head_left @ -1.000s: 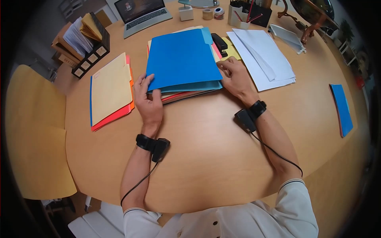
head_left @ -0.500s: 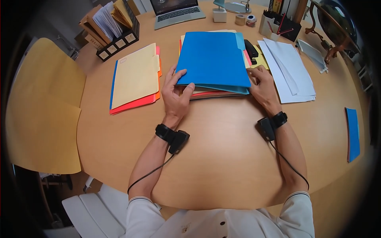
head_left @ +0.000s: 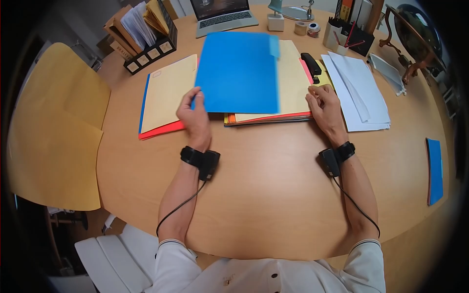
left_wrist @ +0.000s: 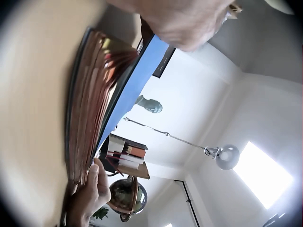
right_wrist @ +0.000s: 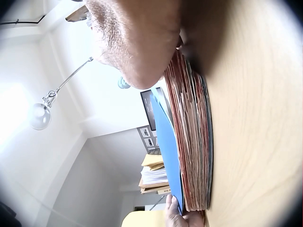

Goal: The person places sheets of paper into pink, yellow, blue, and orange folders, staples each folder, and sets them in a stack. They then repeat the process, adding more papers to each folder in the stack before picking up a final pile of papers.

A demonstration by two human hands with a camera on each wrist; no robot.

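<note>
My left hand (head_left: 195, 119) pinches a blue file folder (head_left: 237, 73) by its lower left corner, thumb on top. The folder is raised and slanted, overlapping both the thick folder stack (head_left: 295, 80) and the pile of cream and red folders (head_left: 168, 93) at its left. A cream folder now shows on top of the stack. At the stack's front right corner, my right hand (head_left: 325, 107) grips the edge with curled fingers. In the left wrist view the thumb of the right hand (left_wrist: 90, 191) lies against the stack's end. Layered red and brown edges fill the stack (right_wrist: 189, 142) in the right wrist view.
White papers (head_left: 356, 93) and a black stapler (head_left: 311, 67) lie right of the stack. Behind are a laptop (head_left: 224, 18), a pen holder (head_left: 339, 39) and a globe (head_left: 415, 36). A file rack (head_left: 151, 51) stands back left; another blue folder (head_left: 434, 171) lies far right.
My left hand has drawn the blue folder leftward off the stack, uncovering a cream folder. My right hand has stayed at the stack's right corner. The head view has turned left.
</note>
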